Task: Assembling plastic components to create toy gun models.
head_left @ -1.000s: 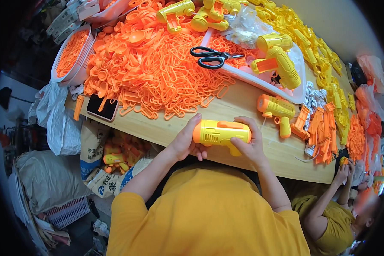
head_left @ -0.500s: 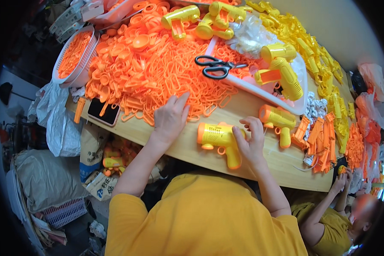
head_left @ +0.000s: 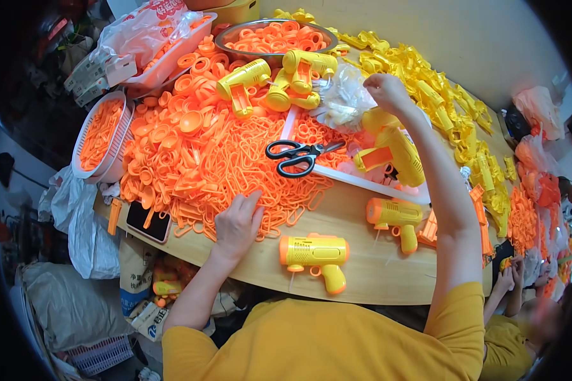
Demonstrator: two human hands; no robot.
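My left hand [head_left: 237,221] lies at the near edge of a heap of orange plastic loops [head_left: 254,159], fingers loosely stretched and thumb apart, holding nothing I can see. My right hand [head_left: 388,92] is raised at the far side, beside a clear plastic bag of small pale pieces [head_left: 346,95]. Its fingers curl inward; what they hold, if anything, is hidden. On the table before me lies a yellow and orange toy gun [head_left: 314,251], touched by neither hand. A similar toy gun [head_left: 397,214] lies to its right. Under my right forearm is a yellow gun body with an open orange flap [head_left: 397,155].
Black-handled scissors [head_left: 299,155] rest on the loops and a white tray's rim [head_left: 362,180]. More yellow gun bodies [head_left: 245,82] lie on the heap. A phone [head_left: 149,222] lies front left, a basket [head_left: 102,136] behind it. Yellow parts [head_left: 419,82] line the back. Another person [head_left: 511,343] sits right.
My right hand has left the toy gun and moved far back over the table. The gun stays lying there. The view has tilted toward the table's back; my left hand stays by the loops.
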